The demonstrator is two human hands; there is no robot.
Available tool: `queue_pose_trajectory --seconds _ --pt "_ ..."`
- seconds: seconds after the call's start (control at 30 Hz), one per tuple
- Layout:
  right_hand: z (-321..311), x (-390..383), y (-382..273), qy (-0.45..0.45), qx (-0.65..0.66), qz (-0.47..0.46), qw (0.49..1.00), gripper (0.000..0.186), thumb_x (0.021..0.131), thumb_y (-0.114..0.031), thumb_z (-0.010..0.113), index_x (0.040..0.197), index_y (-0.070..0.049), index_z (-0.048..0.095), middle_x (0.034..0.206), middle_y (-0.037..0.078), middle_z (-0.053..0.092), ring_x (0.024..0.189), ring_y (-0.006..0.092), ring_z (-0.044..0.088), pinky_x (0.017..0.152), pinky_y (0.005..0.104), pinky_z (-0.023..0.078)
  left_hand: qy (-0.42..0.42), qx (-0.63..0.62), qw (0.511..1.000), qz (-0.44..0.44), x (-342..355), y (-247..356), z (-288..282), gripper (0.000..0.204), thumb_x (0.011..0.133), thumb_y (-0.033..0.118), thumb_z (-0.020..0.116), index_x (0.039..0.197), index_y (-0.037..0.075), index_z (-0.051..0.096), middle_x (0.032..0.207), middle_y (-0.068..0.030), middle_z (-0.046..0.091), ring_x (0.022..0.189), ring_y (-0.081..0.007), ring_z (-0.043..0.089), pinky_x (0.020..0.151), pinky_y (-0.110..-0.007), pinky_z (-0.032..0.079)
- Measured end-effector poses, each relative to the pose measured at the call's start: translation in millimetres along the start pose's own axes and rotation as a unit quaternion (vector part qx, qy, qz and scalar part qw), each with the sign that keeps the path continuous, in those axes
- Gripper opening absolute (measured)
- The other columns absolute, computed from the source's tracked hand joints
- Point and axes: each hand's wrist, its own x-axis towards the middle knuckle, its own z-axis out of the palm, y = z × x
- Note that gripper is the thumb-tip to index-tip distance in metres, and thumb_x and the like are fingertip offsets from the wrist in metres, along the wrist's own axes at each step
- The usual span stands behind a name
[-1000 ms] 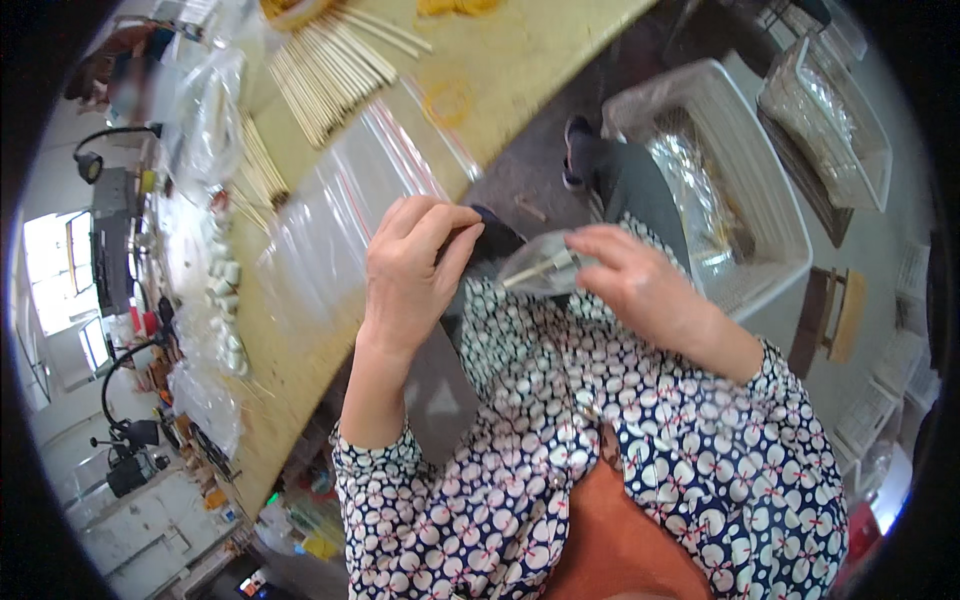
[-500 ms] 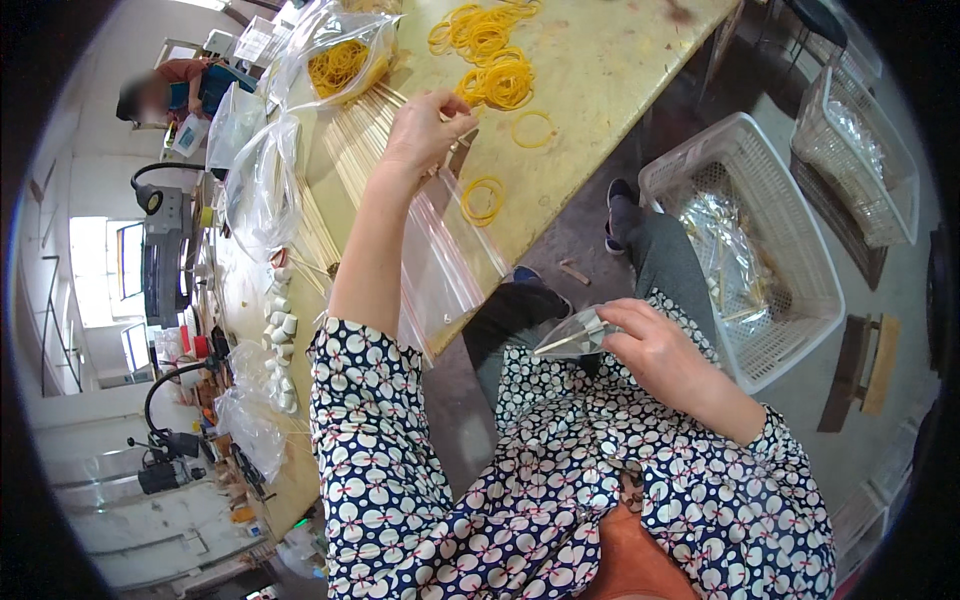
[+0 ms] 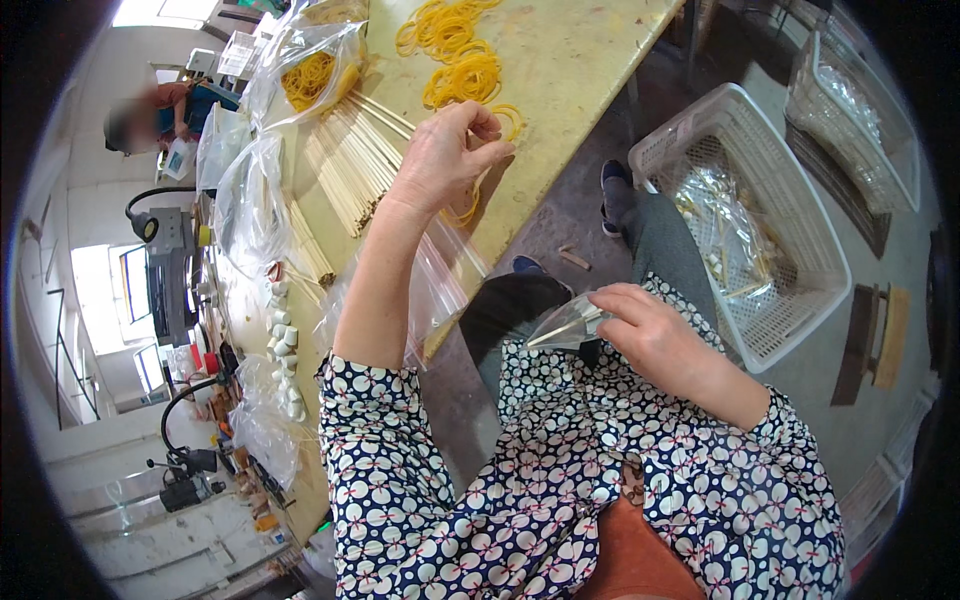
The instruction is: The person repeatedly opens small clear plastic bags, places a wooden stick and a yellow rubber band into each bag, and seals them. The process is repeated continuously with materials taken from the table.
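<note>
My left hand (image 3: 450,158) is over the table, fingers curled in toward the thumb. A yellow rubber band (image 3: 511,121) shows right at its fingertips; whether anything is pinched there is hidden. Another rubber band (image 3: 462,212) lies partly behind the hand. Over my lap, my right hand (image 3: 655,335) grips a small clear plastic bag (image 3: 570,322) with a thin pale stick inside. Flat clear bags (image 3: 437,275) lie at the table's near edge, under my left wrist. Thin wooden sticks (image 3: 345,165) are spread beside my left forearm.
A pile of rubber bands (image 3: 463,78) lies farther up the table (image 3: 580,80), near an open bag of them (image 3: 310,80). White pieces (image 3: 284,340) line the left side. A white basket (image 3: 815,270) with filled bags stands right. Another person (image 3: 175,105) is at far left.
My left hand has moved right, off the sticks and to the single rubber band. My right hand keeps hold of the bag. The whole view has shifted slightly.
</note>
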Motion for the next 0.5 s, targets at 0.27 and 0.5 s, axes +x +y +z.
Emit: queue_pose_trajectory --seconds 0.27,0.5 --pt "2 0 1 -0.012 0.0 0.001 1.0 0.018 0.077 0.001 0.065 0.095 0.005 0.066 0.124 0.021 0.066 0.123 0.0368 0.061 0.102 0.042 0.054 -0.091 -0.05 0.994 -0.038 6 7 -2 0.025 0.086 0.022 0.077 0.093 0.0 0.072 0.079 -0.0074 0.069 0.074 -0.0159 0.064 0.071 -0.032 0.053" --pt "2 0 1 -0.014 0.001 0.0 1.0 0.02 0.078 0.001 0.065 0.097 0.006 0.066 0.124 0.021 0.065 0.123 0.0363 0.061 0.103 0.0411 0.054 -0.094 -0.046 0.992 -0.064 -19 -10 -17 0.018 0.084 0.017 0.071 0.086 -0.001 0.069 0.07 -0.0036 0.065 0.067 -0.0103 0.061 0.065 -0.028 0.051"
